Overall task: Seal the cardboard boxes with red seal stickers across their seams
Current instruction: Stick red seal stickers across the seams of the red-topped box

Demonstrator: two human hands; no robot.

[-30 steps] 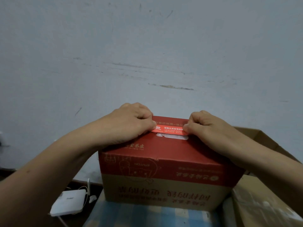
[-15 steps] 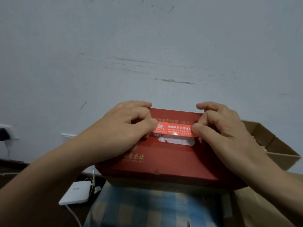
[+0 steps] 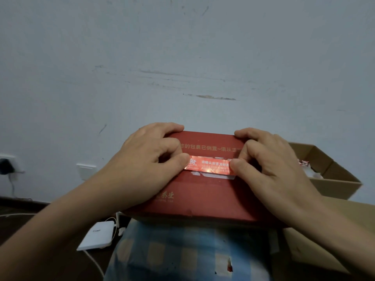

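Nearest the camera, a blue-checked cloth (image 3: 182, 254) covers what looks like the person's lap, and the red cardboard box (image 3: 205, 197) rests on it, probably so the top face sits close and level under both hands. On that top face the red seal sticker (image 3: 210, 167) lies lengthwise across the middle, just above a torn whitish patch (image 3: 211, 175) (likely the remains of an older label), which suggests it is being laid over the seam line; the seam itself cannot be made out. The left hand (image 3: 146, 159) presses its thumb down on the sticker's left end while its other fingers (image 3: 168, 127) curl over the box's far edge, a hold that seems meant to steady the box. The right hand (image 3: 269, 161) mirrors this, thumb flat on the sticker's right end, fingers bent and hooked at the far edge. Both thumbs press rather than pinch, so the step appears to be smoothing the ends. Beside the lap, left, a white device (image 3: 96, 238) lies on the floor. To the right stands an open brown box (image 3: 332, 183), and beyond everything a scuffed wall (image 3: 182, 57).
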